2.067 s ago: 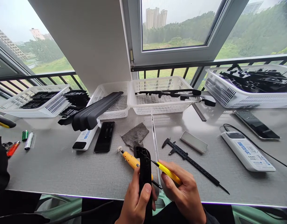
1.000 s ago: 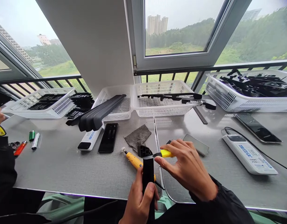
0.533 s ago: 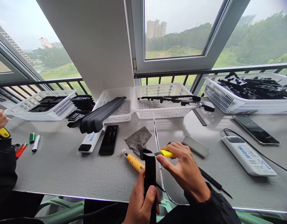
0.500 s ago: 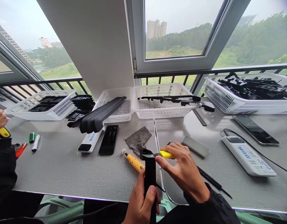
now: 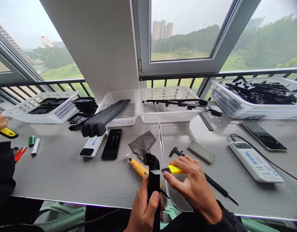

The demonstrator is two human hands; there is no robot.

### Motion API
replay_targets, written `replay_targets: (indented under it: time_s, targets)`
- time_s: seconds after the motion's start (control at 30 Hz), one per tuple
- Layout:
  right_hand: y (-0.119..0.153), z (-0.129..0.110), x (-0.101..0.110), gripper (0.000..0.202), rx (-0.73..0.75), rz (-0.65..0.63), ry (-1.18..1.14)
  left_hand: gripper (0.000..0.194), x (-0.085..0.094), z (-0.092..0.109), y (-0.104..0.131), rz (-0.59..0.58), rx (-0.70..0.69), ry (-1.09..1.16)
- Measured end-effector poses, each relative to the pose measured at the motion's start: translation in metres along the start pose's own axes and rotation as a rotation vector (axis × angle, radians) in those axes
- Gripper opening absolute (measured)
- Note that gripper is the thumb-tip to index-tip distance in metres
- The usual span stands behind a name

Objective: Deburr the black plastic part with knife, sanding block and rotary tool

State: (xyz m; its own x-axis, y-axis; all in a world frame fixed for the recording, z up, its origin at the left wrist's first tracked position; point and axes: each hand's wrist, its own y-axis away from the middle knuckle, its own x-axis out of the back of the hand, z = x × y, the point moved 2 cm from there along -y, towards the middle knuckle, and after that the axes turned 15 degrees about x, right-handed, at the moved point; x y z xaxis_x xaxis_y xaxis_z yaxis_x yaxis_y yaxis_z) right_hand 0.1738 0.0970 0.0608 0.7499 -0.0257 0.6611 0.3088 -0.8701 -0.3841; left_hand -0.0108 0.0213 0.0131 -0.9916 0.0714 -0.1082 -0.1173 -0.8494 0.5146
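Black strip juts from left grip; yellow knife in right grip.

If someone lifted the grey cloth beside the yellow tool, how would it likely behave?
The cloth would probably droop, since it lies creased and uneven on the table. It looks thin, so it is likely light for its size. Its rough, matt surface suggests it would not be slippery.

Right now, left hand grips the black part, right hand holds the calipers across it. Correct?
Wrong tool: the head view shows the right hand holding a yellow knife across the black part; the calipers lie on the table. The left hand does grip the part.
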Motion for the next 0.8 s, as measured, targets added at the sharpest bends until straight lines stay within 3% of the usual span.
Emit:
replay_targets:
  time_s: [0.13,0.4,0.8]
  targets:
    - [-0.0023,0.0013,0.0071,0.032,-0.003,0.042,0.040,0.073,-0.0012,0.0046,0.0023,-0.002,0.016,0.013]
    - [-0.0005,-0.0032,0.0076,0.023,0.026,0.006,0.122,0.070,0.0004,0.0043,0.0020,-0.002,0.020,0.015]
    - [0.0048,-0.0035,0.0003,0.028,-0.033,0.020,0.024,0.068,-0.0010,0.0043,0.0019,0.012,0.000,0.032]
